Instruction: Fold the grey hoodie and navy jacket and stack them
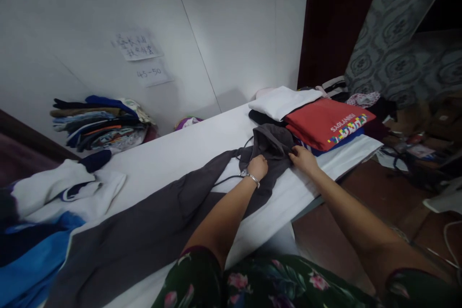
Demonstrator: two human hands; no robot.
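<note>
A dark grey hooded garment (180, 197) lies stretched along the white-covered table, its bulk toward the lower left and its bunched hood (272, 139) at the right end. Thin dark cords loop beside the hood. My left hand (258, 167), with a silver bracelet at the wrist, is closed on the cloth just below the hood. The thumb and fingers of my right hand (302, 159) pinch the garment's right edge by the hood, close to a stack of folded clothes. Cloth and fingers partly hide both grips.
Folded clothes with a red printed shirt (328, 122) and a white one (285, 101) stack up at the right. A tall clothes pile (104, 122) stands back left, with loose white (54, 185) and blue garments nearer. A white wall (231, 19) with paper notes (139, 48) rises behind.
</note>
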